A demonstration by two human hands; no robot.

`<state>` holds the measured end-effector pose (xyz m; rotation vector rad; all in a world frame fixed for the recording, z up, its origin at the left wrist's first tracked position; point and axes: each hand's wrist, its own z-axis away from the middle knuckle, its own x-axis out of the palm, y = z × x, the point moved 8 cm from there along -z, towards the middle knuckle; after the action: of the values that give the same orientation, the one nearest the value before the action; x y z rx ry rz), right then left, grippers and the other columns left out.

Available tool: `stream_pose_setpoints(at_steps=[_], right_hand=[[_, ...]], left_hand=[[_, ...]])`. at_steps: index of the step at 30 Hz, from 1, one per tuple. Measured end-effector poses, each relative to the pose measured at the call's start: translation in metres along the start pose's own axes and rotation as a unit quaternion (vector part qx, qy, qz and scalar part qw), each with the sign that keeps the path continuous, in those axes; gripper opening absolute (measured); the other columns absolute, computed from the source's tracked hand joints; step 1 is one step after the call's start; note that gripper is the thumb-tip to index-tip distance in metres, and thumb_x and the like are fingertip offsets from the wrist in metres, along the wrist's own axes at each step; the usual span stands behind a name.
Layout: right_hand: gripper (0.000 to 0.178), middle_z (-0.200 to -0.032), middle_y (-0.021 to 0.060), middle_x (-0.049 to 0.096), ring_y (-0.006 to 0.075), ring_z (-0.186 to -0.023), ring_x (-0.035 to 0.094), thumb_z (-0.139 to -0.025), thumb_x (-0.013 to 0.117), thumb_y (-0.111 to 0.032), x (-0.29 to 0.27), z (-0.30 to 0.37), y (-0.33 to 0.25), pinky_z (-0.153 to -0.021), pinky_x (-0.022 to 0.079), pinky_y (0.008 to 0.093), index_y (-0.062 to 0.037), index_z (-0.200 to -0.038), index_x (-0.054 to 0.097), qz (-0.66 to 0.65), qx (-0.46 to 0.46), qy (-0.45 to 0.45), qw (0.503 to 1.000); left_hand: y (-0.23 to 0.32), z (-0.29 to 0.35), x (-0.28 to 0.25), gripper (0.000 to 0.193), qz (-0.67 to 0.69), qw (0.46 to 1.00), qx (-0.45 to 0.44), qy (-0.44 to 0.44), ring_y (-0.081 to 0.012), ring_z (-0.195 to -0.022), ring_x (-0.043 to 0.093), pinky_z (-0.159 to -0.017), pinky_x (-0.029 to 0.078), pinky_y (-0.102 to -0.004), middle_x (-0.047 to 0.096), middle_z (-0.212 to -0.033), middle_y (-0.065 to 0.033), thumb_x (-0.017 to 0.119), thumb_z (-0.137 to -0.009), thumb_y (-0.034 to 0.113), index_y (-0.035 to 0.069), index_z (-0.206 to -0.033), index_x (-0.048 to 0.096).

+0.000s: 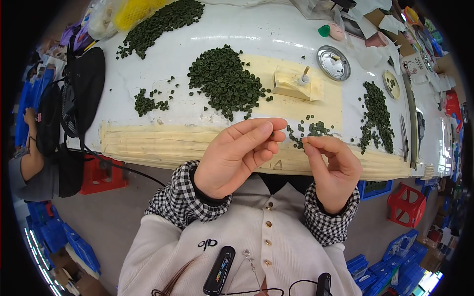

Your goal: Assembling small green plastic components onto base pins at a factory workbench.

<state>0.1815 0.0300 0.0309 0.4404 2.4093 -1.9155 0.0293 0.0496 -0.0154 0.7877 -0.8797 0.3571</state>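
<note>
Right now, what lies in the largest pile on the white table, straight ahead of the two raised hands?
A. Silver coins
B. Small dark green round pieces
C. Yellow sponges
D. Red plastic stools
B: the big pile beyond the left hand and the right hand is made of small dark green round pieces, heaped on the white table near a cream block.

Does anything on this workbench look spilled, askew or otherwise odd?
Nothing looks damaged. The small dark green pieces lie in loose heaps on the white table, with strays scattered between heaps, for instance near the smaller heap. The left hand and right hand are raised, fingertips pinched; what they hold is too small to tell.
</note>
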Motion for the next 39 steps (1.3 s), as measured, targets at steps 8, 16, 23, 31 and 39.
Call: stream_pose_setpoints(at_steps=[8, 16, 23, 31, 39], right_hand=[[0.012, -0.085, 0.0103, 0.065, 0.0112, -0.080, 0.061, -0.078, 0.062, 0.006, 0.001, 0.003, 0.009, -0.072, 0.048, 0.0214, 0.0053, -0.089, 0.060, -0.075, 0.086, -0.007, 0.993], [0.013, -0.087, 0.0099, 0.064, 0.0118, -0.081, 0.061, -0.078, 0.061, 0.007, 0.002, 0.005, 0.011, -0.074, 0.048, 0.0223, 0.0048, -0.091, 0.057, -0.110, 0.088, -0.020, 0.990], [0.013, -0.088, 0.0100, 0.063, 0.0122, -0.083, 0.061, -0.079, 0.060, 0.007, 0.006, 0.006, 0.011, -0.076, 0.048, 0.0225, 0.0058, -0.091, 0.057, -0.110, 0.077, -0.037, 0.990], [0.012, -0.090, 0.0099, 0.063, 0.0127, -0.083, 0.061, -0.080, 0.059, 0.007, 0.009, 0.006, 0.010, -0.076, 0.047, 0.0224, 0.0066, -0.092, 0.057, -0.119, 0.082, -0.051, 0.988], [0.013, -0.090, 0.0088, 0.061, 0.0118, -0.083, 0.059, -0.079, 0.059, 0.008, 0.012, 0.006, 0.006, -0.076, 0.047, 0.0226, 0.0063, -0.092, 0.058, -0.130, 0.069, -0.063, 0.987]], left_hand=[[0.003, -0.001, 0.002, 0.028, 0.015, 0.999, 0.029, 0.019, -0.0196, -0.106, 0.056, -0.088, 0.049, -0.0198, 0.056, -0.113, -0.0180, 0.045, -0.092, 0.005, -0.007, -0.116, 0.049], [-0.002, 0.001, 0.000, 0.018, 0.014, 0.999, 0.013, -0.029, -0.0077, -0.075, 0.055, -0.063, 0.046, -0.0147, 0.058, -0.092, -0.0066, 0.047, -0.093, 0.013, -0.001, -0.101, 0.054], [-0.007, 0.000, 0.000, 0.019, 0.001, 0.999, 0.006, -0.042, -0.0043, -0.064, 0.052, -0.058, 0.044, -0.0160, 0.061, -0.083, -0.0025, 0.051, -0.092, 0.018, 0.003, -0.103, 0.056], [-0.005, 0.000, 0.002, 0.020, -0.015, 1.000, 0.012, -0.017, -0.0038, -0.062, 0.044, -0.053, 0.036, -0.0151, 0.060, -0.089, -0.0030, 0.047, -0.093, 0.013, 0.000, -0.107, 0.056], [-0.006, 0.000, 0.004, 0.019, 0.000, 0.998, 0.033, -0.061, -0.0027, -0.055, 0.035, -0.051, 0.032, -0.0159, 0.062, -0.093, -0.0072, 0.047, -0.093, 0.013, 0.001, -0.105, 0.056]])
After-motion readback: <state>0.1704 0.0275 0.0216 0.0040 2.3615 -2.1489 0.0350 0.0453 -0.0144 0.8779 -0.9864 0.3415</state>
